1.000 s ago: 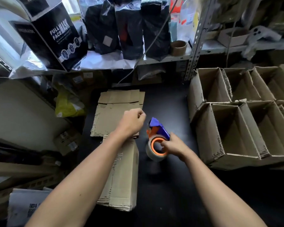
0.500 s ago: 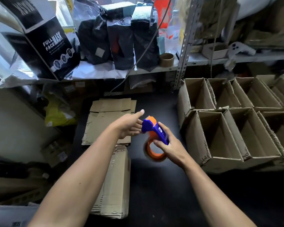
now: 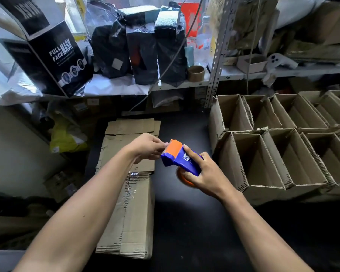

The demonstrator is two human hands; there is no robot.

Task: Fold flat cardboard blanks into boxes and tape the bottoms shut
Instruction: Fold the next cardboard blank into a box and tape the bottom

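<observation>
Head view shows our right hand wrapped tight around the tape gun, held up over the table. Our left hand pinches at its orange front end. The folded box lies below and left, its long side running toward us, nearer our left arm.

The right hand covers most of the orange roll of tape under the blue plastic dispenser. The left hand's fingertips meet the dispenser's orange front; whether they pinch tape cannot be told. The assembled brown cardboard boxes run past the right edge.
</observation>
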